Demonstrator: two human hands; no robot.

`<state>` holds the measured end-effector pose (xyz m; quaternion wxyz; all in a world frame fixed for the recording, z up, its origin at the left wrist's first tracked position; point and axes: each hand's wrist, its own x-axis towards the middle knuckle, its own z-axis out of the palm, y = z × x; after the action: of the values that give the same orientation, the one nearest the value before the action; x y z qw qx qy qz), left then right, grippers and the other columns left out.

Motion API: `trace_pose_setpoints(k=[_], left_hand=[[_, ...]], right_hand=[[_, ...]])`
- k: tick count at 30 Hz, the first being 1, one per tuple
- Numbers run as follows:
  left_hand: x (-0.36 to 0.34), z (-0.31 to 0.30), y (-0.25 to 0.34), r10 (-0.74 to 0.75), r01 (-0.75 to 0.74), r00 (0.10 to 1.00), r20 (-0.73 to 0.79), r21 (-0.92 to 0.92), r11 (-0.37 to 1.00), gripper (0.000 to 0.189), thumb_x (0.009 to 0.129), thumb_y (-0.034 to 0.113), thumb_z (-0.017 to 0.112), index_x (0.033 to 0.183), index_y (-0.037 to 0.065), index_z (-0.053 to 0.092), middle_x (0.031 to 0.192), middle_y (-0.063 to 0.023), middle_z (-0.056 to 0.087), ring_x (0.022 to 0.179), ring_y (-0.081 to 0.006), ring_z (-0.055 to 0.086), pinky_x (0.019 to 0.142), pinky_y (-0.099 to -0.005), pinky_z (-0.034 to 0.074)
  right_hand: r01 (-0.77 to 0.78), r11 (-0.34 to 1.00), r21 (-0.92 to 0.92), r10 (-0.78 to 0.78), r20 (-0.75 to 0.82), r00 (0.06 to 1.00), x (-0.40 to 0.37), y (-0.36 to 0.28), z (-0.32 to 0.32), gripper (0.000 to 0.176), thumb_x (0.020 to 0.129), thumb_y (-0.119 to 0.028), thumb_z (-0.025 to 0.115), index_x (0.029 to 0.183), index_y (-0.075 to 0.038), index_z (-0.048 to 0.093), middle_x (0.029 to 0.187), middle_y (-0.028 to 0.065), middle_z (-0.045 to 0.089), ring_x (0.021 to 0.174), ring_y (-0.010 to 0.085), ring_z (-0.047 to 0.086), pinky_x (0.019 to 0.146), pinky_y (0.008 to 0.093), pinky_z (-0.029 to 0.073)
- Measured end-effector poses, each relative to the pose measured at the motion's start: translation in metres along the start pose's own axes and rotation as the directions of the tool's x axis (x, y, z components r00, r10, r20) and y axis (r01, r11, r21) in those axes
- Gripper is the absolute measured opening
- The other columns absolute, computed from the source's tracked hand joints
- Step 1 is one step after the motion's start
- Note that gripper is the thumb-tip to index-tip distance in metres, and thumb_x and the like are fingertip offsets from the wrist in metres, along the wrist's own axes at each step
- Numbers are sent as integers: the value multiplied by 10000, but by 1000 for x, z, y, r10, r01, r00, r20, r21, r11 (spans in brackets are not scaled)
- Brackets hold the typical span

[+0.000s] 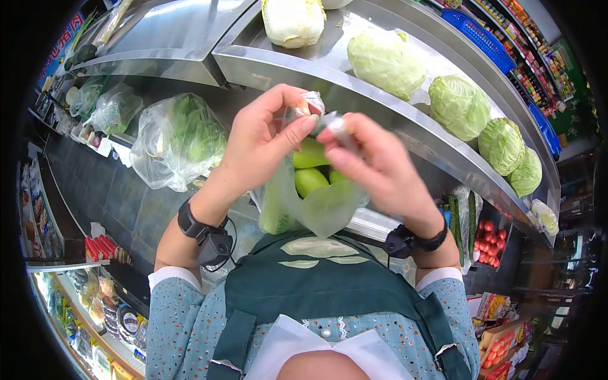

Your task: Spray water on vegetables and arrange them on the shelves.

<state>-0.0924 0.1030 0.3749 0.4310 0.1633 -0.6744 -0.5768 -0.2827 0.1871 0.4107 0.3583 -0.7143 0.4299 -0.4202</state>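
Observation:
A thin clear plastic bag hangs in front of my apron, with several smooth light-green vegetables inside; their exact kind is hard to make out. My left hand is closed on the gathered top of the bag, thumb and fingers pinched together. Close beside it, my right hand pinches another twisted end of the same plastic. That hand is somewhat blurred. Between the two hands the bag's neck is bunched up, and the fingers partly cover it.
Ahead runs a steel counter holding a napa cabbage and several round cabbages. Bagged leafy greens sit lower on the left. Cucumbers and red tomatoes lie at the right.

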Motion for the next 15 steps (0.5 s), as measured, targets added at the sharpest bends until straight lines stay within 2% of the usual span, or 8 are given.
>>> trace_pose_setpoints(k=[1, 3, 4, 7, 8, 10, 11, 15], left_hand=[[-1, -1, -4, 1, -1, 1000, 1, 3, 1000, 190, 922, 118, 615, 1070, 24, 541, 1101, -75, 578, 956, -90, 550, 701, -217, 479], [-1, -2, -12, 214, -219, 976, 45, 235, 947, 245, 925, 198, 612, 1080, 24, 538, 1128, -103, 576, 977, -146, 559, 766, -291, 480], [-3, -4, -12, 255, -261, 965, 67, 381, 887, 297, 919, 255, 602, 1086, 17, 537, 1155, -147, 566, 995, -250, 573, 821, -371, 462], [-6, -14, -11, 327, -332, 937, 123, 610, 720, 280, 924, 269, 586, 1071, 32, 555, 1140, -166, 574, 997, -312, 574, 824, -392, 449], [-6, -20, -7, 329, -335, 936, 126, 609, 719, 280, 924, 269, 586, 1071, 32, 555, 1140, -166, 574, 997, -312, 574, 824, -392, 449], [-6, -31, 8, 346, -435, 890, 297, 783, 445, 232, 911, 242, 600, 1050, 58, 574, 1116, -150, 592, 1003, -315, 577, 826, -392, 438], [-7, -32, 10, 346, -432, 891, 295, 786, 443, 232, 911, 242, 600, 1050, 58, 574, 1116, -150, 592, 1003, -315, 577, 826, -392, 438], [-11, -36, 10, 302, -413, 902, 307, 816, 404, 218, 885, 212, 630, 1043, 70, 581, 1072, -117, 611, 968, -296, 592, 825, -380, 435]], right_hand=[[37, 990, -135, -35, 21, 999, 3, 8, 8, 236, 885, -148, 647, 1040, 1, 550, 923, 72, 578, 830, 135, 561, 725, 283, 479], [-90, 995, -32, 90, -2, 996, 7, 22, 22, 338, 812, -194, 737, 1010, -5, 538, 930, 96, 576, 805, 148, 569, 684, 301, 487], [-111, 989, 97, 115, -34, 993, 10, 37, 31, 413, 766, -235, 786, 998, -9, 530, 881, 76, 573, 762, 132, 560, 659, 294, 481], [-93, 979, 181, 115, -114, 987, 24, 51, 40, 427, 744, -236, 806, 983, -14, 531, 847, 52, 581, 721, 106, 550, 641, 277, 475], [-45, 973, 226, 80, -148, 986, 28, 49, 45, 342, 779, -195, 777, 950, -12, 544, 786, 21, 585, 663, 70, 534, 590, 247, 456], [-105, 948, 302, 153, -139, 978, 35, 48, 49, 276, 806, -167, 743, 925, -9, 550, 750, 8, 570, 632, 59, 527, 558, 236, 441], [-164, 912, 376, 225, -123, 967, 38, 48, 51, 214, 833, -139, 710, 900, -5, 556, 715, -6, 555, 601, 47, 519, 527, 225, 426], [-123, 915, 383, 183, -124, 975, 45, 53, 58, 124, 875, -98, 636, 862, 0, 560, 664, -22, 522, 561, 34, 497, 488, 220, 399]])
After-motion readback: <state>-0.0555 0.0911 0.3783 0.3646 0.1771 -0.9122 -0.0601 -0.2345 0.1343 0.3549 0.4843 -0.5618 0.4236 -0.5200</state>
